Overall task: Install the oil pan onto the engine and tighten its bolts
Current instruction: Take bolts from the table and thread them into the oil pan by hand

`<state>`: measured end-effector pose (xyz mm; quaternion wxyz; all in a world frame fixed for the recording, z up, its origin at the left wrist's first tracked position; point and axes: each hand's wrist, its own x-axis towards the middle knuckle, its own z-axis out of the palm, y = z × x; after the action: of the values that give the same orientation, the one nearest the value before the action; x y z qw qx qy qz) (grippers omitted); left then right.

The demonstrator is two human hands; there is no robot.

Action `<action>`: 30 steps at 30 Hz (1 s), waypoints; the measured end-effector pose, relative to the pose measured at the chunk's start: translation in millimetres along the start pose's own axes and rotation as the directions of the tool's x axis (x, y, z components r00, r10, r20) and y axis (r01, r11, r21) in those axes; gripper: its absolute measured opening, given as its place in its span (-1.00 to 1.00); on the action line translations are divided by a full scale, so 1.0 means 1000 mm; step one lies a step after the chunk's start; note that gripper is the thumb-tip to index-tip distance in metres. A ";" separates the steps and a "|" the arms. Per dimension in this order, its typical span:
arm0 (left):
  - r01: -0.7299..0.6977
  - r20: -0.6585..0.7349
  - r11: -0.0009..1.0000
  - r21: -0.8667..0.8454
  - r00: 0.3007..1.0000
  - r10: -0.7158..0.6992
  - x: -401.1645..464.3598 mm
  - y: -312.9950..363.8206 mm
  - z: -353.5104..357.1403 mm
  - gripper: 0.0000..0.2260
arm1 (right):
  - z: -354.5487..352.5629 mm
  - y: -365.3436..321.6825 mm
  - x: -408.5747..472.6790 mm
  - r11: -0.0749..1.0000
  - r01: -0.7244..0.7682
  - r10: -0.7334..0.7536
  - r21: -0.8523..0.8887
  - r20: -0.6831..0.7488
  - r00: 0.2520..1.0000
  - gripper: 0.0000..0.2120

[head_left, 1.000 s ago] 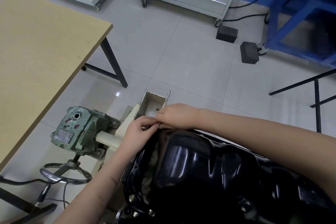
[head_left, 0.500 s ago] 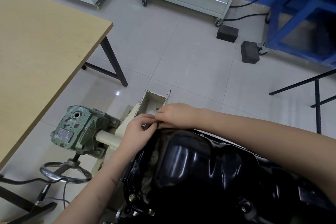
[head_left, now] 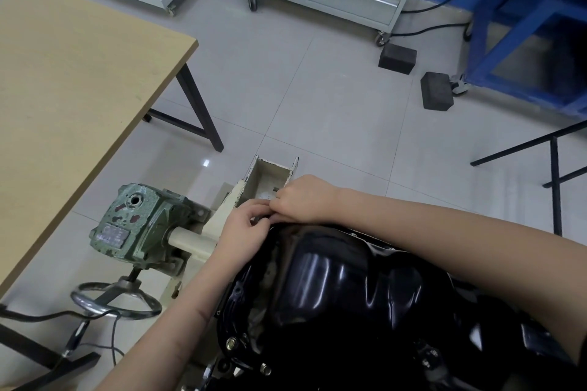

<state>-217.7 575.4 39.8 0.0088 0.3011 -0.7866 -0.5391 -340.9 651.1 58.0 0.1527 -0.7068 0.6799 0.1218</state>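
Right, black oil pan [head_left: 349,289] sits sump-up on the engine, long axis running from lower right toward upper left, far end under my hands. My left hand [head_left: 244,227] and right hand [head_left: 305,200] meet at that far rim, fingers curled, pinching something small; can't tell what. Two bolts [head_left: 231,343] show on the near-left flange. Green gearbox [head_left: 136,225] and handwheel [head_left: 116,300] left, table [head_left: 70,79] beyond, two black blocks [head_left: 397,58] on the floor.
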 end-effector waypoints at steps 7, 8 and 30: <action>-0.006 0.006 1.000 0.024 1.000 0.005 -0.001 0.000 -0.001 -0.66 | -0.008 0.008 0.001 0.998 0.014 -0.021 0.068 0.107 0.994 -0.64; -0.007 0.005 1.000 0.027 1.000 0.007 -0.001 0.001 -0.001 -0.66 | -0.009 0.005 0.002 0.999 0.009 -0.015 0.052 0.114 0.993 -0.64; -0.018 -0.047 0.999 0.048 0.999 0.020 -0.007 -0.001 -0.003 -0.66 | -0.034 -0.025 0.018 0.869 -0.455 0.338 0.194 0.438 0.833 -0.78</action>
<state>-210.4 575.6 42.3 0.0253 0.3064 -0.8015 -0.5129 -316.0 622.8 83.8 0.3578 -0.4797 0.7788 0.1880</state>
